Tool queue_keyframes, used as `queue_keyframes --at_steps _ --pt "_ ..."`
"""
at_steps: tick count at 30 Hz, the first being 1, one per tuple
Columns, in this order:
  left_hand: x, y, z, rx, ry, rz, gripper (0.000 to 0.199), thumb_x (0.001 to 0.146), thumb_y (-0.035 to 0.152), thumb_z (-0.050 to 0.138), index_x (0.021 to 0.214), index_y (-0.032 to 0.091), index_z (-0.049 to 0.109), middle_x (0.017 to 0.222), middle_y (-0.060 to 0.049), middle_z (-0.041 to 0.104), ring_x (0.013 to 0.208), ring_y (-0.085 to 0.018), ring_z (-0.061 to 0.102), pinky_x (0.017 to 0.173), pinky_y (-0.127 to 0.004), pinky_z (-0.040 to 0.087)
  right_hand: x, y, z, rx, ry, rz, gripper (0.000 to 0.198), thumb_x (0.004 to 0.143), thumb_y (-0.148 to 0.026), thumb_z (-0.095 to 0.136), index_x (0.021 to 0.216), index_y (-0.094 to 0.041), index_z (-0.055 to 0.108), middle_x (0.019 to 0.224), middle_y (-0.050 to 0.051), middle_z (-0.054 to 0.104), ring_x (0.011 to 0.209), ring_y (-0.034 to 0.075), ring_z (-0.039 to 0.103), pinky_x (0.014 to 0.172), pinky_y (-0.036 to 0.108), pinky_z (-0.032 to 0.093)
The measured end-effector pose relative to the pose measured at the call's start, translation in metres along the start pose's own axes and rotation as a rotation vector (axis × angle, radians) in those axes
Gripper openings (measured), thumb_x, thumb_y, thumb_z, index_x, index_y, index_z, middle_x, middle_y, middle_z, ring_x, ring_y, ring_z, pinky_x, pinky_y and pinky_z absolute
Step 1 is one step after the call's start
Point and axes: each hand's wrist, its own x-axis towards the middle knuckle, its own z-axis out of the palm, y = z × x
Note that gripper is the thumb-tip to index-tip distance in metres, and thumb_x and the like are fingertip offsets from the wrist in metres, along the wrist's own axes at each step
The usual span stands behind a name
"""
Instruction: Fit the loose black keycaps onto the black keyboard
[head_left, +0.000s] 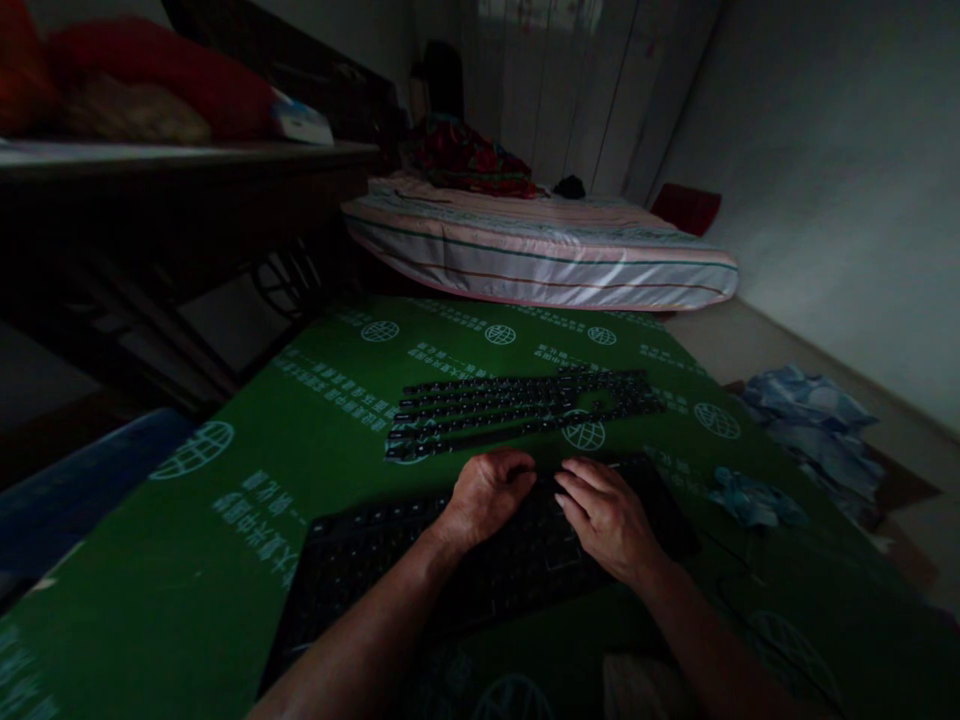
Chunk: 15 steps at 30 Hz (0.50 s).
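Head view: left hand [487, 492] curled, right hand [606, 510] half-open over keyboard [375, 550], contents unclear; a knock could scatter keycaps [517, 394] at twelve o'clock.

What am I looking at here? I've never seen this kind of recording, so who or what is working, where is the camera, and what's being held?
There is no machine: these are a person's bare left hand and right hand. The only picture comes from a camera worn on the head, looking forward and down. Both hands are over a black keyboard on a green printed surface. Just beyond it lie rows of black keycaps; to the right is a crumpled bluish item. Farther back is a bed. It is too dark to tell whether the fingers hold anything.
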Motion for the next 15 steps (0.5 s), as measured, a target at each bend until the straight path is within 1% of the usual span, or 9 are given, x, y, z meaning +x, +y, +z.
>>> queue_keyframes --at_steps 5,15 --pt "0.0009 -0.0007 0.0004 0.005 0.000 -0.007 0.016 0.077 0.020 0.054 0.084 0.021 0.069 0.085 0.000 0.070 0.079 -0.016 0.064 0.074 -0.024 0.047 0.0005 0.0000 0.0003 0.001 0.000 -0.005 0.023 0.085 -0.018 0.055 0.105 -0.017 0.066 0.109 0.010 0.065 0.102 0.023 0.059 0.090 0.037 0.050" --pt "0.0007 -0.0011 -0.0002 0.006 -0.008 -0.001 0.016 0.078 0.021 0.055 0.085 0.021 0.069 0.086 -0.001 0.070 0.081 -0.016 0.064 0.075 -0.025 0.048 0.0007 0.0004 0.0005 0.005 0.004 0.001 0.024 0.087 -0.021 0.051 0.105 -0.019 0.066 0.109 0.010 0.066 0.103 0.022 0.059 0.090 0.039 0.051"
